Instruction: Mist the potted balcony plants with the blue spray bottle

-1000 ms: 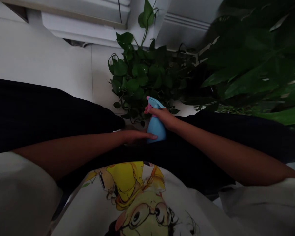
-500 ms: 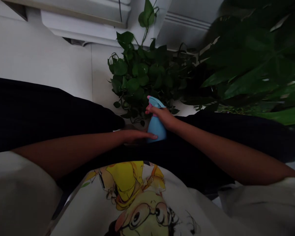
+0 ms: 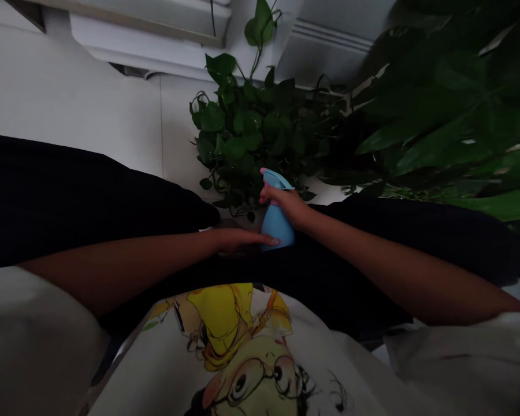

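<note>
A blue plastic spray bottle with a pink trigger stands upright over my dark trousers, low in the middle of the view. My right hand wraps the bottle's neck, with its fingers around the trigger area. My left hand lies flat, and its fingertips rest across the lower body of the bottle without curling around it. The bottle's base is hidden behind those fingers.
A leafy pothos sits just beyond the bottle, and a large broad-leaved plant fills the upper right. White floor tiles and a white ledge lie behind. My printed T-shirt fills the bottom.
The bottle and both hands have shifted slightly to the right in view. My grip on the bottle looks the same.
</note>
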A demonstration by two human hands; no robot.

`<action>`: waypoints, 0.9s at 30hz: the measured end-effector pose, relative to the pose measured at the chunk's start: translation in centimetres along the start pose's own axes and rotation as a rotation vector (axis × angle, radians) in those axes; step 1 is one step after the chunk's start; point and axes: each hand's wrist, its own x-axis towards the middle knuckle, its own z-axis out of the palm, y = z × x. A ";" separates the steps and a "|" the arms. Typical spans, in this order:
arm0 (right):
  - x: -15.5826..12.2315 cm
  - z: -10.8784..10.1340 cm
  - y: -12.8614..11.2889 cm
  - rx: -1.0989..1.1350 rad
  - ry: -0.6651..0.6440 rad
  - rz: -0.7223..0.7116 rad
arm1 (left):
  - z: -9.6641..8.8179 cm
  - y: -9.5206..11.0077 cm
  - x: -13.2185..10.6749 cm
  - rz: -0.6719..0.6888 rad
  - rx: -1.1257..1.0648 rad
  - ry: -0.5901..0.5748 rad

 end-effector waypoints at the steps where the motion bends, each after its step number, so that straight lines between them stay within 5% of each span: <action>1: 0.0 0.0 0.0 0.007 0.000 0.009 | 0.1 0.1 -0.1 -0.005 0.003 0.013; 16: -0.4 -0.2 0.3 -0.201 0.039 -0.052 | -0.1 0.2 -0.2 0.045 0.086 0.017; 27: -0.5 -1.3 0.4 -0.090 -0.164 -0.063 | 0.1 -0.1 0.2 -0.015 0.084 0.019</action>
